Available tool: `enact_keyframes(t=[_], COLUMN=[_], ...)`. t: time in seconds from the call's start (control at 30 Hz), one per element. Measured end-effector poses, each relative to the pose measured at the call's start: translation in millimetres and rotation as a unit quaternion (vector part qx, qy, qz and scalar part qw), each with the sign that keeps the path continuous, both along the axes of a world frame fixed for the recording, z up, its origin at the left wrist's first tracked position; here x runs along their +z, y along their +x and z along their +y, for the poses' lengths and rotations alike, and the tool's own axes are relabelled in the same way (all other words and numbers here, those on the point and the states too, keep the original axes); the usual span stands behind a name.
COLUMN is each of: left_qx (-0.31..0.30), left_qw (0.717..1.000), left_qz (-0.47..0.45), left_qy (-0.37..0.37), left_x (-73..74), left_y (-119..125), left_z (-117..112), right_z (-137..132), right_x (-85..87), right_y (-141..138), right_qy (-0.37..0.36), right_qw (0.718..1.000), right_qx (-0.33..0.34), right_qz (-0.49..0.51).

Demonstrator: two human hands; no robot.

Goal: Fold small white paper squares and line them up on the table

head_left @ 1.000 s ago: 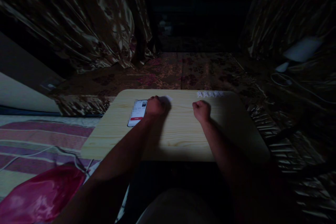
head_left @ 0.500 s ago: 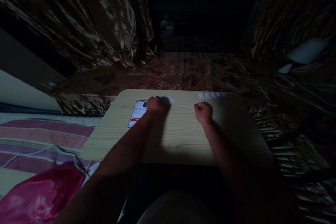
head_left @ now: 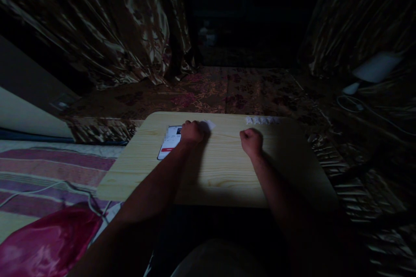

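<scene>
My left hand (head_left: pixel 192 131) is closed in a fist near the far edge of a light wooden table (head_left: pixel 221 171). Just left of it lies a lit phone (head_left: pixel 168 143), its upper right corner partly behind my fingers. A small white piece (head_left: pixel 209 124), paper-like, shows past the hand on its right. My right hand (head_left: pixel 251 141), also a fist, rests over the right half of the table. Beyond its knuckles runs a row of several small white pieces (head_left: pixel 261 120), their kind too dim to tell. Whatever either fist may hold is hidden.
Left of the table is a striped bed cover (head_left: pixel 58 164) with a pink shiny cloth (head_left: pixel 52 242) and a white cable (head_left: pixel 35 189). Patterned curtains (head_left: pixel 130 21) hang behind. A white lamp-like object (head_left: pixel 377 67) with a cord stands at the right.
The view has shifted very slightly, so the table sits a little lower. Both fists keep their places on the table, and the phone and white pieces stay put.
</scene>
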State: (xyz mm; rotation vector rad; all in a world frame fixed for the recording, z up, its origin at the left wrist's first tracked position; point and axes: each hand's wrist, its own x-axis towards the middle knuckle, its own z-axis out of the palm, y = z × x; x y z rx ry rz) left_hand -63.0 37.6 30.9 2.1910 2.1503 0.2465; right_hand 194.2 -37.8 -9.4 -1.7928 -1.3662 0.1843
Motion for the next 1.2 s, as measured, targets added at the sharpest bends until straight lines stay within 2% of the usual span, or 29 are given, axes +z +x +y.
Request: enact_keyframes(t=[0.2,0.47,0.73,1.2], left_qx=[-0.001,-0.003,-0.001,0.0], left_qw=[1.0,1.0,1.0,1.0], left_qz=[-0.002,-0.009,-0.023,0.008], left_qy=[-0.002,0.007,0.006,0.012], left_x=[5.6,3.2,6.9,8.3], left_y=[2.6,1.1,3.5,5.7], left_z=[-5.3,-5.9,-11.2,-13.7], right_z=[0.0,-1.0,-0.3,-1.9], right_x=[-0.3,-0.2,0.5,2.4], right_y=[-1.4,-0.6,-0.8,-1.7], right_qy=[0.001,0.007,0.008,-0.001], right_qw=[1.0,1.0,1.0,1.0], right_qx=[0.003,0.006,0.002,0.003], right_qz=[0.023,0.013,-0.008,-0.004])
